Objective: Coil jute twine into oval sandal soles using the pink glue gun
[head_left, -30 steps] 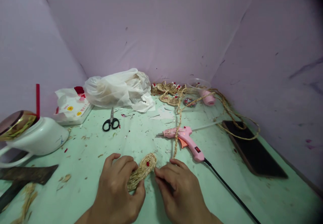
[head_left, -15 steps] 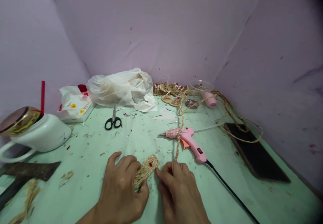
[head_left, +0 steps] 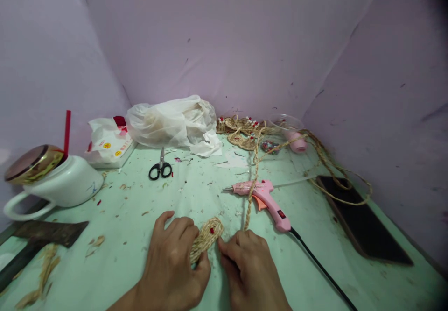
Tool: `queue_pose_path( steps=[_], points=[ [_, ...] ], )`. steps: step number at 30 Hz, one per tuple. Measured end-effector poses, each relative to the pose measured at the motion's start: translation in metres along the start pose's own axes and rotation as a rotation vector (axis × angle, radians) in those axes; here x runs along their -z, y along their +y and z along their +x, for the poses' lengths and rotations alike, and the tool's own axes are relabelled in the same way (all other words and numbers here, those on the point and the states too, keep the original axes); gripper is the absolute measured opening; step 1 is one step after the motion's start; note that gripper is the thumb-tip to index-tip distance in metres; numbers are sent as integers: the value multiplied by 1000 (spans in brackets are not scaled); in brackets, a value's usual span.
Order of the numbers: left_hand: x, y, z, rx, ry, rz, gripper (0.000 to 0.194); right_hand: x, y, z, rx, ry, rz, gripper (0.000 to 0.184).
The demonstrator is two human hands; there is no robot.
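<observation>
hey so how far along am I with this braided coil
Looks done: the oval coil is wound in several rounds, with a red bit at its upper end. In hand: your left hand grips it; your right hand pinches the braided cord. Probably left: the loose cord, running over the pink glue gun. Whether it joins the coil is hidden.

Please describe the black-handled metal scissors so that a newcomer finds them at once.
At the back of the pale green tabletop lies a crumpled white plastic bag. In front of it are the scissors, blades toward it. Nothing nearby has their two black loops.
</observation>
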State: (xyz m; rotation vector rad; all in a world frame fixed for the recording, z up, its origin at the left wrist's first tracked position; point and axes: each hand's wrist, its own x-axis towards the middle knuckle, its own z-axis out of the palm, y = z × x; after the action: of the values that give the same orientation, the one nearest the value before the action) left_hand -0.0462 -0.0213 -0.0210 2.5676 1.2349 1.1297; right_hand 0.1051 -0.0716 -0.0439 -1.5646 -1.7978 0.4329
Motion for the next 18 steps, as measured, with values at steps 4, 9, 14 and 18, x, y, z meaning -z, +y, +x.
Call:
queue_pose_path(
  steps=[4,9,14,18],
  points=[
    [0,0,-1,2,-15,17,7,-4,3,0,13,40,15,20],
    [2,0,0,13,-50,16,7,0,5,-1,24,-47,-20,24],
    [2,-1,1,29,-98,20,7,2,8,-2,74,-61,-47,25],
    [2,-2,3,42,-154,21,5,1,12,-3,133,-69,-55,27]
  ],
)
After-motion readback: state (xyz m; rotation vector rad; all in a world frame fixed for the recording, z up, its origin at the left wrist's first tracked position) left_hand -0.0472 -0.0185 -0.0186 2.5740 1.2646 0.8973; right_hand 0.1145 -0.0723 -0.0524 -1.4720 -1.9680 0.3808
